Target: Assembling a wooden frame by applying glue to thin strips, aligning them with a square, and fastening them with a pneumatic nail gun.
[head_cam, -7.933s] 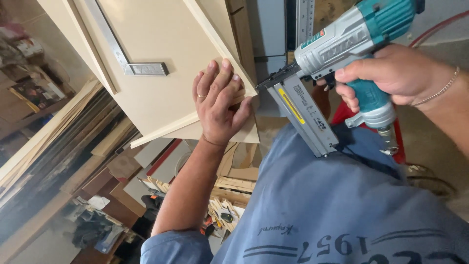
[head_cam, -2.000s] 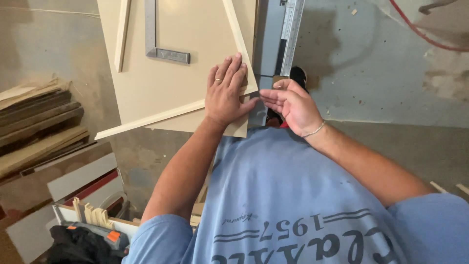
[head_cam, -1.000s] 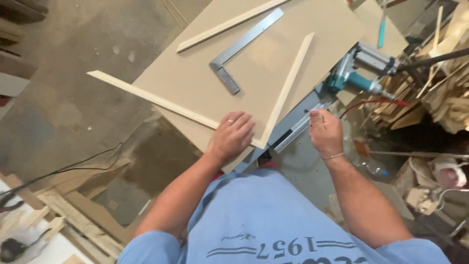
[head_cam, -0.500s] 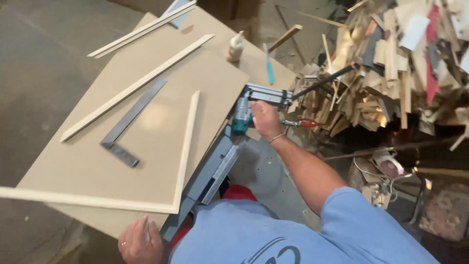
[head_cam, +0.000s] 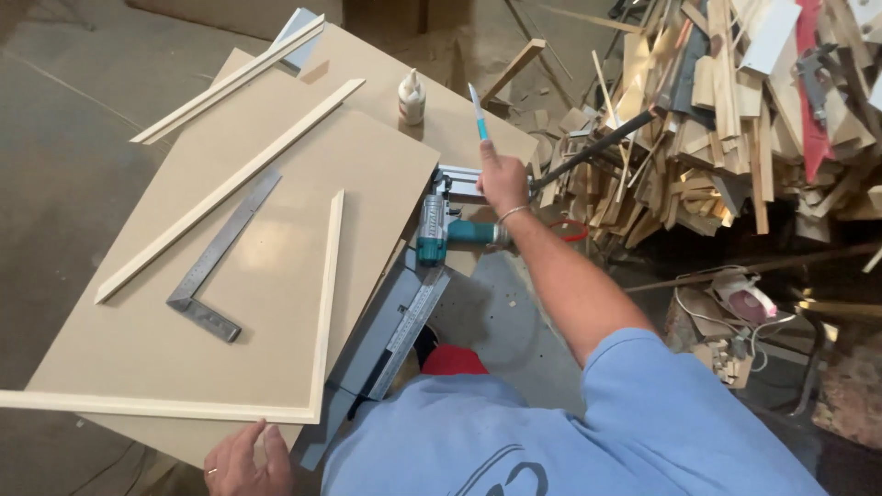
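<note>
A large beige board (head_cam: 239, 303) fills the left half of the view and lies flat on a table (head_cam: 459, 115) of like colour. At the right stands a heap of wood offcuts (head_cam: 735, 119), with a dark bar (head_cam: 597, 147) leaning out of it toward the table. The person's blue shirt (head_cam: 588, 432) takes up the lower edge.

On the board, two thin wood strips meet at a corner near the lower edge: a long strip (head_cam: 156, 406) along the near side and a shorter strip (head_cam: 327, 294) running away from it. A third strip (head_cam: 230, 188) lies slantwise farther up, and a pair of strips (head_cam: 230, 81) rests at the far left edge of the table. A steel try square (head_cam: 220, 262) lies flat between the slanted strip and the short strip, touching neither. A grey metal rail (head_cam: 395, 335) with a ruler scale runs just beside the board's right edge.

A teal nail gun (head_cam: 441, 234) rests at the far end of that rail, just beside the right forearm. The right hand (head_cam: 501, 179) is raised above it, fingers closed round a teal pencil (head_cam: 478, 112) held point upward. A white glue bottle (head_cam: 412, 98) stands upright on the table, near the pencil.

The left hand (head_cam: 246, 461) lies at the board's near edge, just below the strip corner, fingers loosely together and curled on the edge; it wears a ring.
</note>
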